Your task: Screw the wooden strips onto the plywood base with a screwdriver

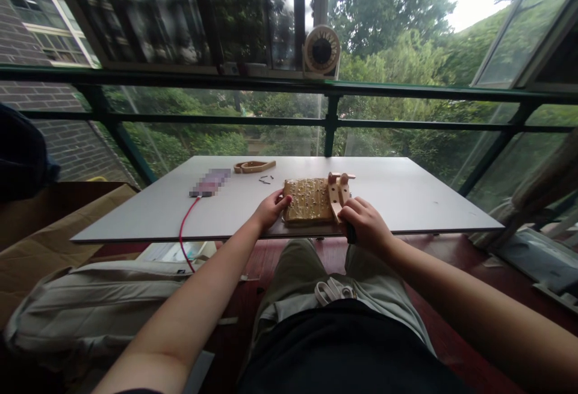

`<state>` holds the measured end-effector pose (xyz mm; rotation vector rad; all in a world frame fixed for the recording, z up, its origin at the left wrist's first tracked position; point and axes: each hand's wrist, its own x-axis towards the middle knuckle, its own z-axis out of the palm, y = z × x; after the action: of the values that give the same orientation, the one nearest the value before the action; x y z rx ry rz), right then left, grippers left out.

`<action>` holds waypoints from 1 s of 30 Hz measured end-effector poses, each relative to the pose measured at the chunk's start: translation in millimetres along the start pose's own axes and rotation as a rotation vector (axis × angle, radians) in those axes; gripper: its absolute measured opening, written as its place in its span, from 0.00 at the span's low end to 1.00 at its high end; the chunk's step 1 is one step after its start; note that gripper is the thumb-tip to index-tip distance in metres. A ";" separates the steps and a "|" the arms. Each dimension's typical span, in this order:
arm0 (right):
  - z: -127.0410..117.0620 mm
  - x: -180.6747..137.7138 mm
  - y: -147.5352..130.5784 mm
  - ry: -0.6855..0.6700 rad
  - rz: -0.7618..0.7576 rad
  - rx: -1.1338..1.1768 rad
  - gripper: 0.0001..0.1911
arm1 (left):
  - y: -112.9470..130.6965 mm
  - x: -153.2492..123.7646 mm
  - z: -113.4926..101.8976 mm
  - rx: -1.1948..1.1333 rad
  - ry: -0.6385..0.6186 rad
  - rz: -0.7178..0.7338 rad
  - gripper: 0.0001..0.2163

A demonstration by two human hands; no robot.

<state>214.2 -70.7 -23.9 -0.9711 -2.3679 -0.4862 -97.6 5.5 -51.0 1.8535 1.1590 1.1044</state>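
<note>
A rectangular golden-brown block (307, 200) with a bumpy, shiny surface lies at the table's near edge. My left hand (273, 208) is closed on its left side, thumb on top. At the block's right end stands a pale wooden piece (335, 192) with holes and rounded upper parts. My right hand (366, 222) wraps round a black-handled tool (351, 234) beside that wooden piece; the fingers hide the tool's working end. Farther back lie a curved wooden piece (255, 167) and several small screw-like metal bits (265, 180).
A blurred-out phone-like device (211, 183) with a red cable (182, 225) lies on the left of the white table (419, 201). A green railing (289, 120) runs behind it, with a round fan (322, 50) above. A light bag (99, 297) and cardboard box (27, 255) sit lower left.
</note>
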 end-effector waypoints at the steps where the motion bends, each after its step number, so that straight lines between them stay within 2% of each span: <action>1: -0.6 3.2 1.8 0.005 0.014 0.005 0.17 | 0.1 4.8 -1.5 0.046 0.002 -0.006 0.33; 6: -2.7 22.5 15.3 0.044 0.084 0.017 0.17 | -8.3 31.7 -18.1 0.315 0.043 -0.099 0.15; 12: -0.3 34.8 20.1 -0.007 0.089 0.013 0.17 | -33.1 53.7 -60.1 0.540 0.209 -0.216 0.15; 18: 0.7 44.0 40.7 -0.064 0.093 0.042 0.17 | -58.6 72.8 -99.9 0.675 0.222 -0.336 0.16; 21: 0.8 45.3 59.0 -0.072 0.111 0.055 0.16 | -64.6 86.8 -112.2 0.722 0.222 -0.333 0.16; 27: -1.5 44.4 76.9 -0.077 0.080 0.137 0.02 | -75.1 119.2 -124.0 0.776 0.313 -0.217 0.16; 30: -0.7 44.9 80.0 -0.081 0.051 0.207 0.03 | -83.7 134.3 -126.9 0.786 0.339 -0.157 0.16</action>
<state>245.5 7.2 13.2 -0.9686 -2.4019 -0.1807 -208.8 173.9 -30.4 2.1136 2.1268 0.9650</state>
